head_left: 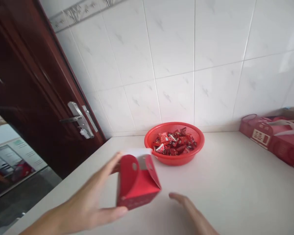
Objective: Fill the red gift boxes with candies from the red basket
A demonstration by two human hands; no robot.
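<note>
My left hand [88,199] grips a small red gift box [139,186] from its left side, thumb at the lower front edge and fingers behind. Curved flaps with slots stand up at the box's top, partly open, and a pale flap shows at the back. To the right of the box, and apart from it, my right hand [189,207] shows only in part, fingers stretched out and holding nothing. Behind the box, a red plastic basket [177,160] holds several red-wrapped sweets [175,142].
Everything stands on a white tabletop [230,182] against a white tiled wall [173,65]. Red gift boxes with handles [276,133] lie at the right edge. On the left is a dark red door [26,81] with a metal handle [79,120] and keys.
</note>
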